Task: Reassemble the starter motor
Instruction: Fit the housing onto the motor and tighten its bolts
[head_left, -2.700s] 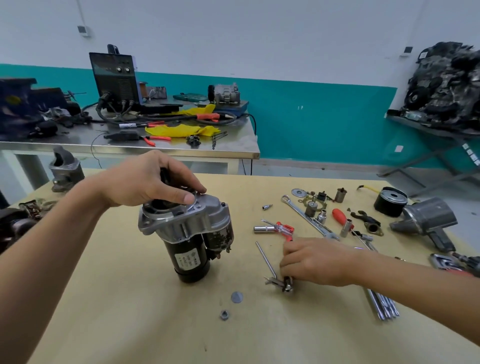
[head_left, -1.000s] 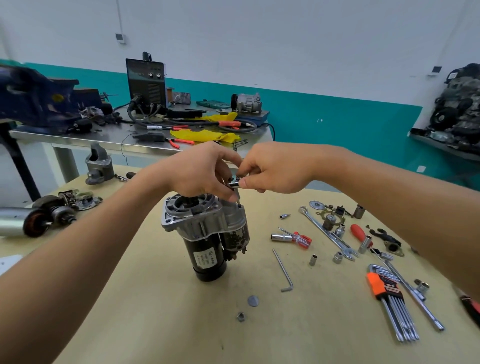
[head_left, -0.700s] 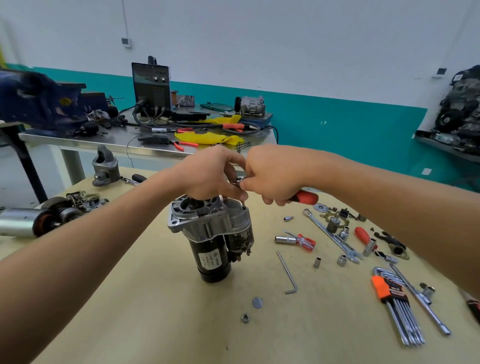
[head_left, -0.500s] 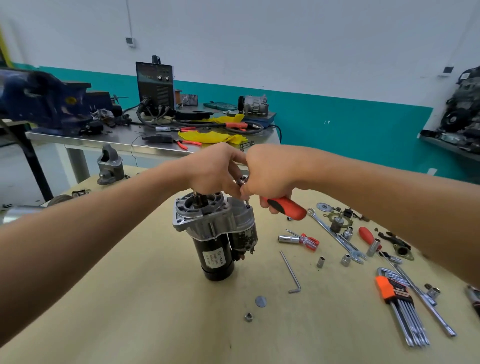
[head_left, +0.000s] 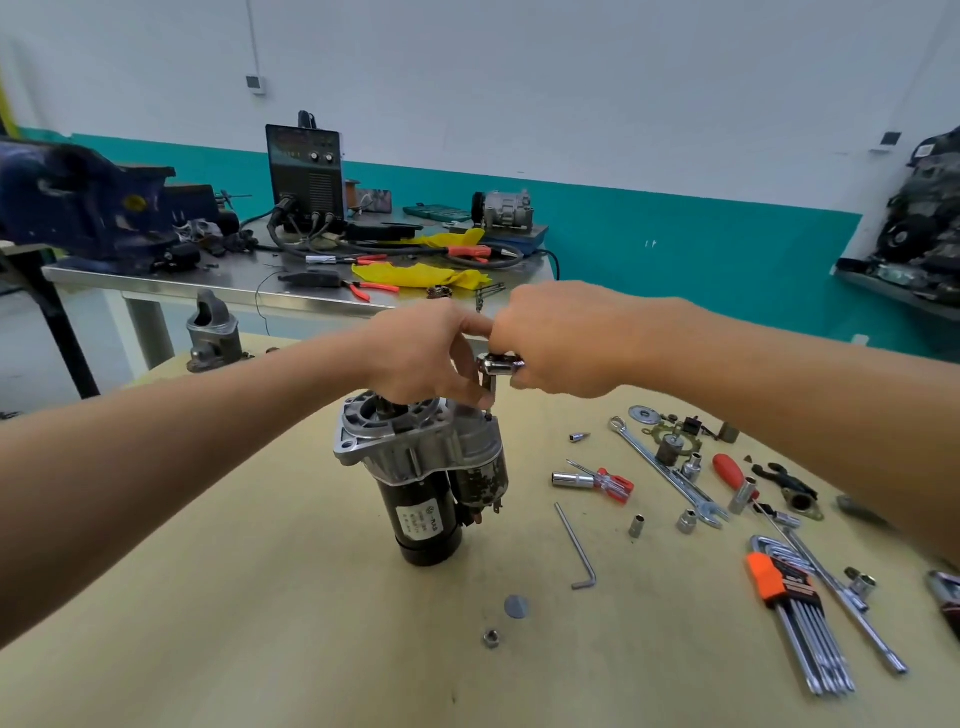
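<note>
The starter motor (head_left: 426, 467) stands upright on the yellow table (head_left: 260, 597), silver housing on top, black body below. My left hand (head_left: 421, 353) hovers over its top, fingers pinching the thin bit of a small ratchet driver (head_left: 497, 365) just above the solenoid side. My right hand (head_left: 561, 338) grips that driver's chrome head; its handle is hidden in my palm.
To the right lie an L-shaped hex key (head_left: 576, 545), a red-handled driver (head_left: 597, 480), a spanner (head_left: 670, 473), sockets, and an orange hex key set (head_left: 789, 608). A nut (head_left: 491, 637) and grey disc (head_left: 516, 606) lie in front. A steel bench (head_left: 208, 283) stands behind.
My right hand picked up the red-handled ratchet driver from the table and brought it to the motor's top. My left hand now pinches its bit; the red handle is no longer visible.
</note>
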